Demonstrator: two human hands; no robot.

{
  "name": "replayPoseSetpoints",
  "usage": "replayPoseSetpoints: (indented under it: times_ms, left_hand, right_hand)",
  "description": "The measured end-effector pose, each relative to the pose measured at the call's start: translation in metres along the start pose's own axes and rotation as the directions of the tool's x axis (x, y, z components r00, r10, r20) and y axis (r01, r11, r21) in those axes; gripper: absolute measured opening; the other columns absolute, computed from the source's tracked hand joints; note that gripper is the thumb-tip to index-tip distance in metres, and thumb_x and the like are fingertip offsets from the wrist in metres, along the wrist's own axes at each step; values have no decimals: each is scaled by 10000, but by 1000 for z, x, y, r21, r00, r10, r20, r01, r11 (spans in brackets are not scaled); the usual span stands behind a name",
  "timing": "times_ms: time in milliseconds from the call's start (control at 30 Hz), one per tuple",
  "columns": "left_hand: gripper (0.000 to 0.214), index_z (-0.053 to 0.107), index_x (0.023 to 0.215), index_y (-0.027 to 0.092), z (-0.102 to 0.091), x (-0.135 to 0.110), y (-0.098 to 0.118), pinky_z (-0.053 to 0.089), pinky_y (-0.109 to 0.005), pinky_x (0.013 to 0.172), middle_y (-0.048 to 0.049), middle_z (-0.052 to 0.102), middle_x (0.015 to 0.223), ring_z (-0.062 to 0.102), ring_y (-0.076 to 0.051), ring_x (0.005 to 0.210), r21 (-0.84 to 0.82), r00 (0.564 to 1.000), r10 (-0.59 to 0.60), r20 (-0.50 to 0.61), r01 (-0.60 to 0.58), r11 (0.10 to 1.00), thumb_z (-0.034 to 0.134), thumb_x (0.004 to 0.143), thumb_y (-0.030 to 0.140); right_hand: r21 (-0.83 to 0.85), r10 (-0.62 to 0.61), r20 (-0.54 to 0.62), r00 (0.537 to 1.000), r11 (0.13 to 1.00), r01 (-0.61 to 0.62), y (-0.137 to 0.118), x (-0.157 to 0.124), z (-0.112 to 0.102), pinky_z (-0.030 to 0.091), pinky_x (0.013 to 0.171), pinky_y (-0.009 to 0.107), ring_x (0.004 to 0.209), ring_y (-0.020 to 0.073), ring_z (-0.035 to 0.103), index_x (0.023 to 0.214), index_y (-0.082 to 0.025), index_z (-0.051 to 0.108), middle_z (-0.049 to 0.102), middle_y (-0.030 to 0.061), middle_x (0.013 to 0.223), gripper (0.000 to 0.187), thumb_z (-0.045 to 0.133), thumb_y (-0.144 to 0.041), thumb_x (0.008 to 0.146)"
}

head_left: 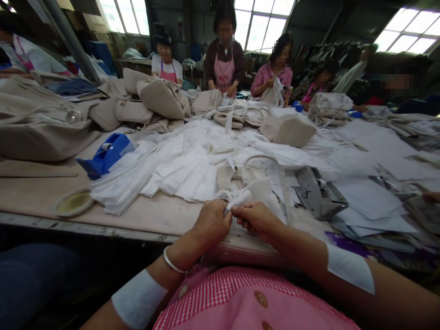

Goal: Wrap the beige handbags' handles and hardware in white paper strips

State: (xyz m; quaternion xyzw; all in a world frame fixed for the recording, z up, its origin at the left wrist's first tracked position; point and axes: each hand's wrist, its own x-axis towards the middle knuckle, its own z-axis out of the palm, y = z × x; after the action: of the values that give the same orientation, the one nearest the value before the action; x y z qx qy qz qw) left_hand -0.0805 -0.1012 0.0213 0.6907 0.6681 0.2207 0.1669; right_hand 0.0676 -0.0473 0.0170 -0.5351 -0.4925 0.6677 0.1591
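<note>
My left hand (213, 222) and my right hand (256, 219) meet at the near table edge, both pinched on a strip of white wrapping paper (240, 199) twisted round a bag strap. The strap belongs to a beige handbag (237, 176) lying just beyond my fingers, its looped handle (263, 160) arching up over the white sheets. A silver bangle circles my left wrist.
A heap of white paper sheets (185, 160) covers the table middle. A blue tape dispenser (106, 153) and a tape roll (73, 201) lie at left. Beige handbags (161, 98) pile up at the back left. Several people work along the far side. Metal tools (314, 195) rest at right.
</note>
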Motion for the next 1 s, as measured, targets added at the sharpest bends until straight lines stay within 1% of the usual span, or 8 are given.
replayPoseSetpoints:
  times_ms: [167,300,433,567,667,800,900,1000]
  left_hand:
    - [181,661,800,132,6,-4,2,400,-364,779,-100,669,827,597,-240,825,128,997,62,-44,-56,990,506,880,183]
    - [174,658,827,125,8,-5,1,412,-371,807,-110,668,851,597,-243,849,129,997,63,-43,-57,990,504,886,181]
    - [138,656,796,135,5,-5,0,420,-338,755,-95,664,821,592,-222,795,48,998,31,-53,-29,998,537,857,171]
    - [143,668,781,146,4,-5,1,405,-300,683,-75,667,780,587,-197,739,-69,999,6,-47,-9,998,542,843,169]
    - [188,688,788,150,3,-2,-2,408,-276,663,-58,685,765,592,-178,712,-239,1000,-20,9,22,971,526,865,207]
    - [258,741,921,155,-1,2,-11,443,-259,685,-41,732,828,632,-188,762,-555,984,-31,174,124,823,547,883,320]
    - [294,756,999,162,-2,4,-20,462,-260,767,-37,744,890,643,-203,849,-747,959,31,282,199,634,582,874,364]
    - [307,758,1004,150,3,5,-28,459,-265,795,-54,739,891,637,-194,841,-855,932,66,357,297,426,619,860,382]
  right_hand:
    - [50,177,19,984,983,-178,-2,5,7,180,318,167,343,34,327,625,-160,523,439,-64,455,379,621,-467,824]
    - [74,143,51,988,987,-146,-3,5,6,203,312,161,342,31,332,629,-152,524,440,-65,456,381,604,-444,859]
    - [90,65,84,994,993,-72,1,1,0,262,319,151,383,34,400,633,-144,533,511,-44,511,315,711,-344,799]
    - [119,120,95,988,984,-131,2,0,-4,274,325,153,394,40,404,675,-137,557,516,-47,508,231,706,-263,800]
    - [193,95,123,988,974,-117,4,2,-5,274,350,169,406,43,398,685,-132,570,522,-47,517,221,727,-265,765]
    - [175,-114,74,991,979,100,9,5,-7,282,414,213,439,58,416,673,-132,600,539,-37,533,268,769,-339,687]
    - [10,-311,65,948,950,311,8,6,-11,298,476,232,487,68,418,646,-135,624,543,-32,541,264,734,-367,707]
    - [-79,-422,122,898,898,433,7,9,-18,309,519,235,516,70,412,602,-143,610,546,-28,543,280,686,-366,753]
